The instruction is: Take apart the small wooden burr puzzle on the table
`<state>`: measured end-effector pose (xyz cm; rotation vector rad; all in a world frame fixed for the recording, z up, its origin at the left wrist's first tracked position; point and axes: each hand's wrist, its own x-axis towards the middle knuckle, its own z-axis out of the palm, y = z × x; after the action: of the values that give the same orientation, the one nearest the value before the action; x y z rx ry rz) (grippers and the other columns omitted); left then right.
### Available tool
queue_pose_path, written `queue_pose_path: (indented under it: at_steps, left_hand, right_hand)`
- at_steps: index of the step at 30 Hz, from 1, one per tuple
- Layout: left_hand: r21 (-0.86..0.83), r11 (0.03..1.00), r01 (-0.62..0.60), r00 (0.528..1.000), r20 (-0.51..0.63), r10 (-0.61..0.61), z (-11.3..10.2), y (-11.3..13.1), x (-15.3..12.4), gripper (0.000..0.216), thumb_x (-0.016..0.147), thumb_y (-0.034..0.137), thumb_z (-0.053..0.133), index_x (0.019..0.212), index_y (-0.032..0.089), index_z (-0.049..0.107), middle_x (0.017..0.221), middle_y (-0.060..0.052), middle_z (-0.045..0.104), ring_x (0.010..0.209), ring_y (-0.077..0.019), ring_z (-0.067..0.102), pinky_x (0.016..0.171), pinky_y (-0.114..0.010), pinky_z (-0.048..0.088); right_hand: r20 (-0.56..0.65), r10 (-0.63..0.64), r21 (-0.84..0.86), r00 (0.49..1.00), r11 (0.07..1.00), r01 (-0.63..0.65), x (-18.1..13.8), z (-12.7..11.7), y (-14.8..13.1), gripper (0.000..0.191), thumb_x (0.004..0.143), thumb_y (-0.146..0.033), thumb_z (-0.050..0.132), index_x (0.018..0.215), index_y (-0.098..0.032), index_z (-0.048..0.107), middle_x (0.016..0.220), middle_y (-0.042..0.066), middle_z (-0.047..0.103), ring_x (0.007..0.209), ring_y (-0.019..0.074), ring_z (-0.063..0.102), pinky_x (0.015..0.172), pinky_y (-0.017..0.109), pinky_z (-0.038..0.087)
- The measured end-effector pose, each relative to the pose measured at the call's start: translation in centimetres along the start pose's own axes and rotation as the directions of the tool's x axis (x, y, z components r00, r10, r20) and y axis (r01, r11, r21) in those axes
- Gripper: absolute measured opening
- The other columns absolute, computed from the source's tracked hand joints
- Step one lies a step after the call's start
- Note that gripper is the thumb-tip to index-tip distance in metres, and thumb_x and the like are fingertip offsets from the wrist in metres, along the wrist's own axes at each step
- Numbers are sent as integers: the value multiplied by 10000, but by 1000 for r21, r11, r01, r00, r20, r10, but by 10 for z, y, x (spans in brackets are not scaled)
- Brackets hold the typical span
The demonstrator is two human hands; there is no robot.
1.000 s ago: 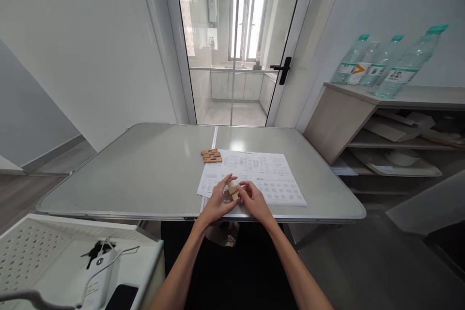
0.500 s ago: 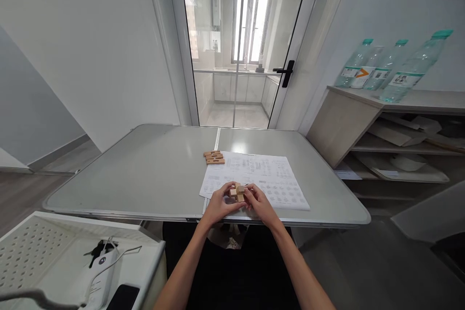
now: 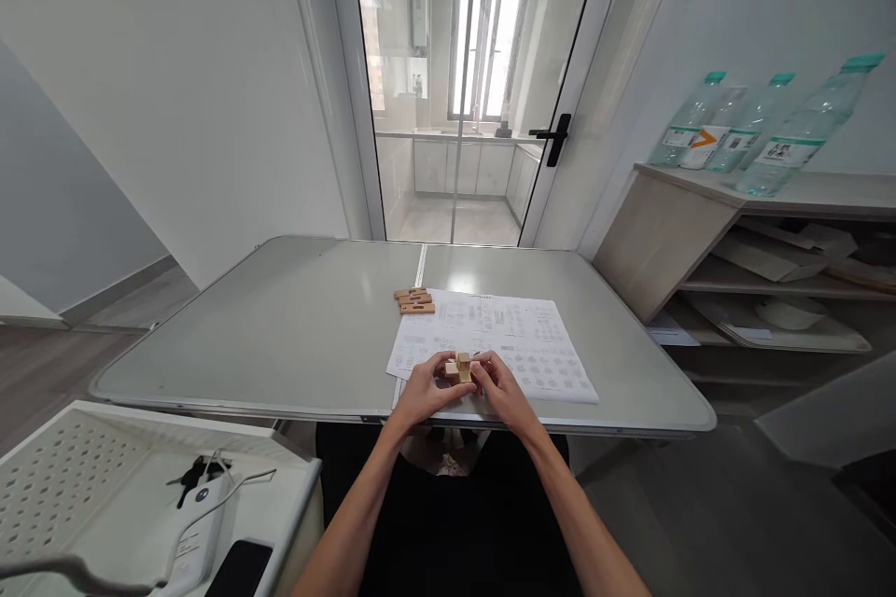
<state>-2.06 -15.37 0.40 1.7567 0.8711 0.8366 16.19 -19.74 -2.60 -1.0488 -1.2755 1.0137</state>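
Note:
Between my two hands is a small wooden burr puzzle (image 3: 462,367) of interlocking pale blocks, held just over the near edge of the paper sheet. My left hand (image 3: 426,390) curls round its left side, thumb along the bottom and fingers behind. From the right, my right hand (image 3: 499,386) pinches it between thumb and fingers. The fingers partly cover the puzzle, so its far side is hidden. Beyond the hands lies a printed sheet (image 3: 518,321) with rows of small diagrams. Several notched brown wooden sticks (image 3: 418,309) rest at its upper left corner.
The grey folding table (image 3: 280,326) has a centre seam and a metal edge. At lower left, a white basket (image 3: 294,476) holds a power strip (image 3: 200,532), keys (image 3: 192,478) and a phone (image 3: 242,569). Plastic bottles (image 3: 784,154) stand on a shelf unit (image 3: 672,233) at right.
The puzzle has turned slightly in my hands, with a block now standing more upright at its top. Both hands keep their hold, and the view has shifted a little.

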Motion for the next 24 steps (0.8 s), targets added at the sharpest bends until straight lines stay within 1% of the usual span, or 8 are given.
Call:
queue_pose_path:
  at_steps: [5, 10, 15, 18, 21, 24]
  left_hand:
    - [-32, 999, 23, 1000, 11, -22, 2, 3, 1, 609, 756, 508, 861, 1233, 193, 650, 1051, -57, 786, 978, -253, 754, 879, -355, 594]
    - [0, 1000, 1, 1000, 0, -1, 2, 1, 1, 545, 790, 488, 834, 1208, 192, 648, 1032, -52, 785, 967, -246, 748, 874, -347, 579]
    - [28, 998, -59, 998, 18, 59, 1, -1, -1, 601, 780, 470, 853, 1266, 216, 607, 1113, -57, 771, 1050, -254, 730, 943, -357, 556]
    - [56, 995, -82, 997, 0, 82, 1, -2, -2, 630, 778, 475, 855, 1297, 236, 590, 1157, -56, 752, 1089, -256, 707, 984, -373, 540]
    - [118, 986, -119, 992, -32, 124, 1, -1, -3, 644, 758, 485, 869, 1294, 247, 603, 1212, -60, 718, 1076, -252, 678, 983, -379, 533]
    - [150, 977, -155, 985, -51, 164, 1, 0, -4, 632, 761, 480, 868, 1295, 256, 615, 1262, -61, 690, 1039, -240, 659, 962, -381, 533]
  right_hand:
    - [-1, 7, -18, 1000, 1000, -7, -1, -1, 0, 396, 974, -634, 591, 984, -238, 595, 766, -7, 592, 662, 180, 539, 633, 304, 448]
    - [-19, 21, -41, 1000, 999, -21, 0, 0, 3, 416, 968, -660, 580, 967, -244, 581, 714, -24, 563, 604, 173, 514, 603, 307, 444]
    - [-43, 44, -74, 998, 996, -47, 2, 1, 9, 456, 974, -696, 535, 893, -249, 557, 648, -39, 533, 545, 170, 483, 554, 306, 413]
    - [-58, 56, -94, 997, 994, -62, 3, 2, 11, 477, 970, -720, 518, 888, -251, 557, 652, -38, 543, 535, 170, 482, 535, 304, 406]
    - [-73, 65, -118, 995, 990, -74, 4, 2, 13, 491, 973, -732, 502, 882, -253, 563, 657, -36, 550, 535, 169, 485, 526, 301, 402]
    - [-76, 81, -127, 994, 988, -90, 5, 2, 14, 507, 974, -740, 493, 829, -258, 549, 614, -43, 527, 506, 163, 467, 500, 296, 383]
